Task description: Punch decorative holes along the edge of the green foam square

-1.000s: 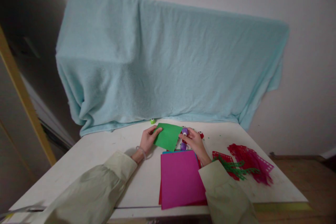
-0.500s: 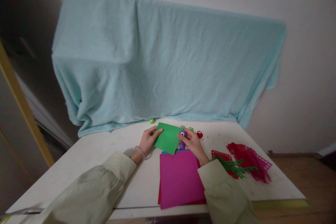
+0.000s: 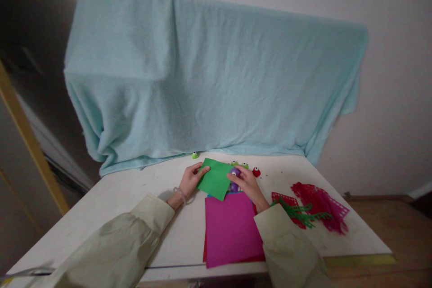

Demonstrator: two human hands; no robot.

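1. Pale blue blanket [image 3: 209, 76] hung behind the white bench [image 3: 135, 189]; the magenta paper stack [image 3: 231, 227] lay near its front edge.
2. Green sheet [image 3: 216, 179] sat slightly nearer the stack than a second before, tilted, long axis running far-left to near-right.
3. Left hand [image 3: 189, 181] pinched its left corner.
4. Right hand [image 3: 248, 182] closed on the purple punch [image 3: 235, 172], moved onto the sheet's right edge.
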